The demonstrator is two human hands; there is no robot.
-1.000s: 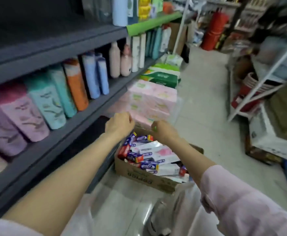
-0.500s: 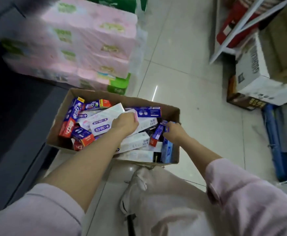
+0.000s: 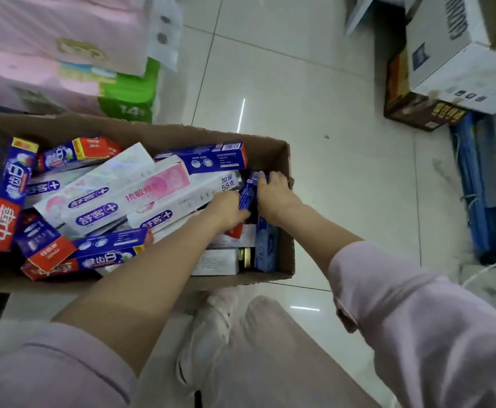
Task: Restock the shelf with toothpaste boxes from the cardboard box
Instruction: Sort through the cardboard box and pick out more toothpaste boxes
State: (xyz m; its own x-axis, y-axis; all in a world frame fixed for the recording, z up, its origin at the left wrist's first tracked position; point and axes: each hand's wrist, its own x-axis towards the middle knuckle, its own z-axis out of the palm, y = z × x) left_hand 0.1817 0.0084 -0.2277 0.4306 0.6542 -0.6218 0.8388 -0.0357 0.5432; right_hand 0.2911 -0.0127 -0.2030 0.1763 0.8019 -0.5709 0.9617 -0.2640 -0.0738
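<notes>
An open cardboard box (image 3: 288,231) sits on the tiled floor, filled with several toothpaste boxes in white, pink, blue and red. Both my hands reach into its right end. My left hand (image 3: 226,209) and my right hand (image 3: 274,194) both close around a small blue toothpaste box (image 3: 248,191) that stands on end between them. A large white and pink toothpaste box (image 3: 129,189) lies across the middle of the pile. The shelf is out of view.
Pink and green packs of tissue rolls (image 3: 64,54) are stacked right behind the cardboard box. Cartons (image 3: 447,63) and a blue bundle (image 3: 476,187) lie on the floor at the right. My legs and white shoe (image 3: 208,334) are just in front of the box.
My head has tipped down from the shelves onto the box. My left hand moved right across the pile to join my right hand on the blue toothpaste box.
</notes>
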